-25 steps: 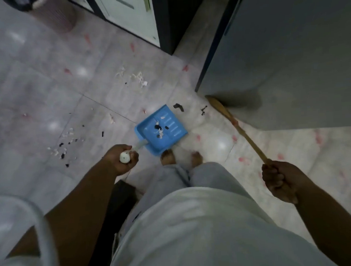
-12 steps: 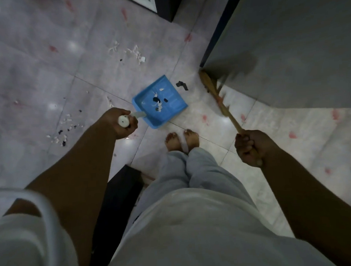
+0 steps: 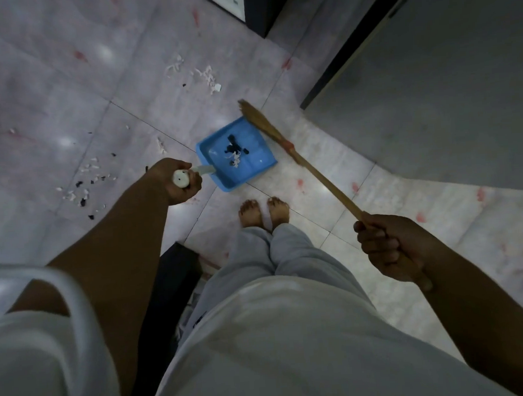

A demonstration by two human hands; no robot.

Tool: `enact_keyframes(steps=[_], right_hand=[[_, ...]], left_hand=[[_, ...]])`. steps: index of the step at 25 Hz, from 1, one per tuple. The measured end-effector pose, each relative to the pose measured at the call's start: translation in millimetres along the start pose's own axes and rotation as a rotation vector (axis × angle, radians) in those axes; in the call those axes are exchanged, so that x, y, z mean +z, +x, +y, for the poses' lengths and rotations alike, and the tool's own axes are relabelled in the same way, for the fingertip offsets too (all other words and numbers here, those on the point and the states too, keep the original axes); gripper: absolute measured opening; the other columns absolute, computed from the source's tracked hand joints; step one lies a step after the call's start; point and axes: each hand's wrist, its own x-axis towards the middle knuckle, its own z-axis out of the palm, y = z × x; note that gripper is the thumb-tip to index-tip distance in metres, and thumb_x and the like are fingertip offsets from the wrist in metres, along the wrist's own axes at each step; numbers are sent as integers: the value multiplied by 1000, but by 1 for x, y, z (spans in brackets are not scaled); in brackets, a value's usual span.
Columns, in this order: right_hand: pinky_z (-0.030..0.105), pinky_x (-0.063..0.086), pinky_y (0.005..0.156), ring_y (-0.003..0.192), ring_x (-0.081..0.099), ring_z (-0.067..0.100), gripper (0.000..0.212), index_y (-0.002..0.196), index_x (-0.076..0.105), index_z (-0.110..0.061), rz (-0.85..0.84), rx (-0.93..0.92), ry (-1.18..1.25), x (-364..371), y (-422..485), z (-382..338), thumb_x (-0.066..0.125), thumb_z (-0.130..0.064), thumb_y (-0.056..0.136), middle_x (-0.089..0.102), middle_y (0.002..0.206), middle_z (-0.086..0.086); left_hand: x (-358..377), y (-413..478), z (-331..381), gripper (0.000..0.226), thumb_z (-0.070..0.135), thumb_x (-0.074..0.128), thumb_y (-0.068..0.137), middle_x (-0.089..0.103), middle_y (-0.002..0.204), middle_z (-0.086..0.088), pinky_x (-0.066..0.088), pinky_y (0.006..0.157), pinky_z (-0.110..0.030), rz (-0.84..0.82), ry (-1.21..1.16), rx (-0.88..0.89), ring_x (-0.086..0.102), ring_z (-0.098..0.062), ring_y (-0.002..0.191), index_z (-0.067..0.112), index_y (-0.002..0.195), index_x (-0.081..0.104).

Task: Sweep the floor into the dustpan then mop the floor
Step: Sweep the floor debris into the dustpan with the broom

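We take the blue dustpan (image 3: 245, 159) as our landmark. It sits on the pale tiled floor (image 3: 63, 87) just ahead of our bare feet (image 3: 264, 213), its open mouth facing away from us and to the right, toward the dark-edged grey panel (image 3: 430, 74). Its long axis runs on a diagonal, from the white handle (image 3: 191, 174) at its near-left corner out to the far-right lip.

Our left hand (image 3: 176, 181) is closed around that white handle, the round end of the grip showing between thumb and fingers. Inside the pan lie black and white scraps (image 3: 234, 152), gathered near its middle.

Our right hand (image 3: 389, 248) is wrapped in a fist around the wooden stick of the broom (image 3: 301, 161). The broom's long axis slants from that hand, near-right of the dustpan, up and leftward along the pan's right edge. Its straw head points away from us, with the tip lying just past the pan's far corner; a red binding marks where straw meets stick, beside the pan's right rim. We cannot tell whether the bristles touch the floor.

Left of the dustpan, well apart from it, a scatter of black and white litter (image 3: 88, 184) lies on the tiles. Beyond the pan, farther from us, a second patch of white shreds (image 3: 200, 76) lies on the floor. Faint red marks speckle the tiles all around the pan.
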Motion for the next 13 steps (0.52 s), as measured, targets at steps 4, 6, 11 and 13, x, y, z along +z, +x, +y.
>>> enact_keyframes(steps=[4, 6, 11, 13], right_hand=[[16, 26, 24, 26, 31, 4, 28, 76, 46, -12, 36, -40, -16, 5, -5, -20, 38, -25, 100, 34, 43, -6], [16, 26, 24, 26, 31, 5, 30, 75, 45, -12, 29, -43, -36, 12, -4, -30, 37, -27, 101, 34, 42, -6], [16, 26, 25, 27, 30, 5, 30, 76, 44, -13, -12, -88, -134, 43, 1, -54, 36, -27, 102, 33, 45, -7], [15, 25, 25, 27, 29, 5, 33, 74, 42, -14, -24, -110, -226, 64, 5, -70, 34, -28, 103, 32, 42, -7]], left_hand=[[-18, -7, -7, 43, 16, 46, 97, 48, 77, -10, 48, 42, -17, -33, -89, 14, 48, -9, 54, -7, 130, 33], [-31, -13, -10, 47, 16, 46, 97, 48, 76, -11, 48, 42, -17, -41, -150, 26, 48, -10, 55, -7, 135, 31], [-63, -34, -19, 47, 16, 48, 96, 51, 68, -16, 48, 40, -19, -88, -317, 72, 52, -13, 49, -8, 133, 30], [-74, -42, -18, 44, 16, 46, 96, 51, 60, -18, 48, 39, -19, -106, -392, 95, 51, -13, 45, -7, 131, 31]])
